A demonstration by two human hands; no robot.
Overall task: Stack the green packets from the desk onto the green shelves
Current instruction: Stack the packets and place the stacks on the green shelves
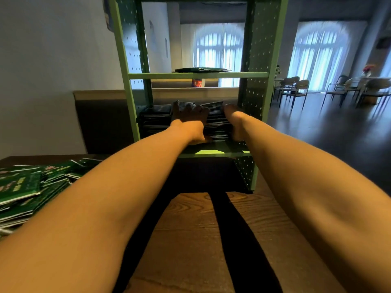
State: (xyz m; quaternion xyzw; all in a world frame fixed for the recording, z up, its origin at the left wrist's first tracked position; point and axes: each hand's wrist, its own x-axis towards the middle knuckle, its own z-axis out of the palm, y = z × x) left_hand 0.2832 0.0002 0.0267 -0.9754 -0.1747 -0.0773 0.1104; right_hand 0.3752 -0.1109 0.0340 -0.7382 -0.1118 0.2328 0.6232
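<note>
Two stacks of green packets [216, 123] sit side by side on the middle level of the green shelves [255, 85]. The left hand [188, 122] rests on the right-hand stack, fingers [179, 108] spread and fairly straight over its top. The right hand [234, 121] lies against that stack's right side; its finger curl cannot be determined in the shadow. One flat packet [203, 70] lies on the upper level. A loose pile of packets [27, 187], too overlapped to count, lies on the desk [190, 218] at the left. Their printing is blurred and unreadable. Several chairs [296, 89] stand at the far right.
</note>
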